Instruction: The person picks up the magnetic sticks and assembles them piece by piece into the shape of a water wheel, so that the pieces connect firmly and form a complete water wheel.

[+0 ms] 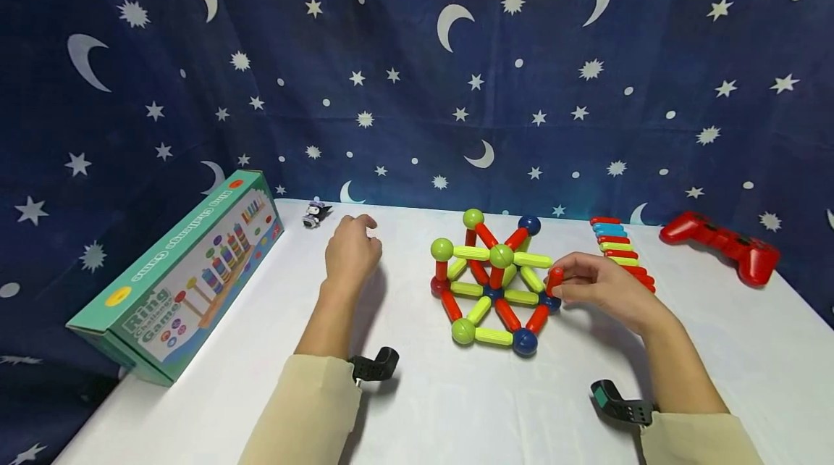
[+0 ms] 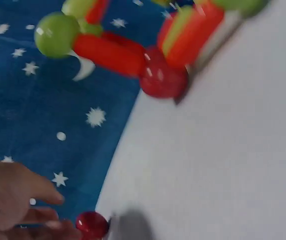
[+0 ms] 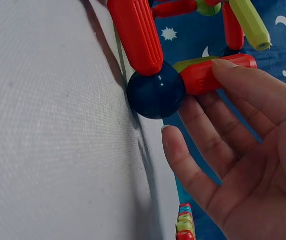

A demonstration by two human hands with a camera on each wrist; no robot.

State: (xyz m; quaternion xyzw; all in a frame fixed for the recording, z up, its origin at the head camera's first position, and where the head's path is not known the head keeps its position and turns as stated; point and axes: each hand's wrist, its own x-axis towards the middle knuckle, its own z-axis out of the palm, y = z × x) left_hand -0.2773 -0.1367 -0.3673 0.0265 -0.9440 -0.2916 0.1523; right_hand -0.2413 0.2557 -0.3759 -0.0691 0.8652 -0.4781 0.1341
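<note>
The red rod [image 3: 198,77] stands pinched between the thumb and fingers of your right hand [image 1: 602,287], likely to steady it on the blue ball [image 3: 155,95] beneath them, though I cannot tell whether your left hand [image 1: 352,251] grips the red ball [image 2: 92,224] beside its fingertips.

The left wrist view's bottom edge crops the left hand [image 2: 12,202] and a red ball [image 2: 91,225]; whether they touch is unclear. Its top edge cuts the blurred ball-and-stick frame [image 2: 122,57].

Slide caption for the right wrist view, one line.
Right hand pinches a red rod, its end against a dark blue ball of a ball-and-rod structure.
</note>
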